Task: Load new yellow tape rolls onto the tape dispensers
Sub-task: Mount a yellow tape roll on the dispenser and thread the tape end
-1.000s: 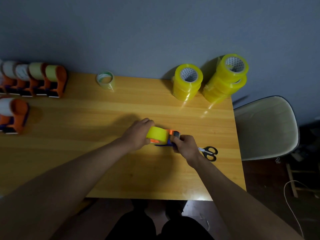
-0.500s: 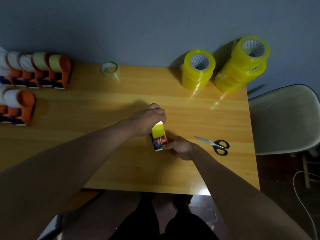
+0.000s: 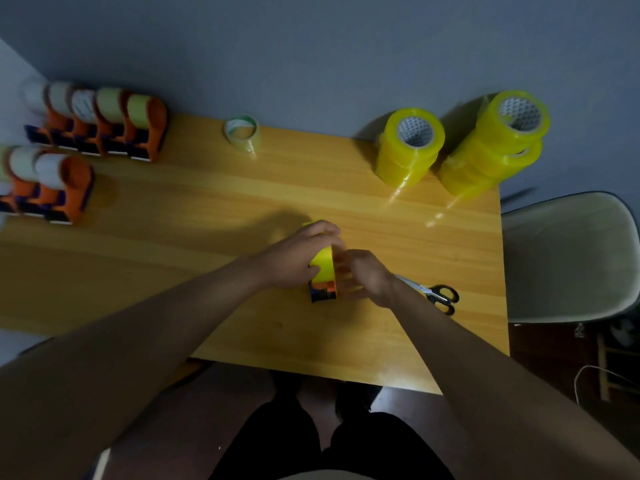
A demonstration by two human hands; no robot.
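**Seating the yellow roll on the dispenser**

My left hand [image 3: 294,259] curls over the top of the yellow tape roll [image 3: 322,268], fingers wrapped round its far side and thumb on the near face, holding it firmly. The roll sits on the orange-and-dark tape dispenser [image 3: 323,292], which rests on the wooden table [image 3: 207,209] near its middle, right in front of me. My right hand [image 3: 367,277] is against the dispenser's right side with fingers bent toward it; I cannot tell whether they grip the frame or only brace it, as the picture is blurred there.

To do this well, I judge I should keep the dispenser steady with the right hand while the left presses the roll squarely onto the hub, not tilted, until it sits flush. The free end of tape should then be led toward the cutter edge at the near end. A skewed roll would likely bind when pulled.

The fresh stacks of yellow rolls [image 3: 408,150] stand at the table's far right, the scissors [image 3: 436,296] lie just beside my right wrist, and other dispensers [image 3: 104,129] wait at the far left.
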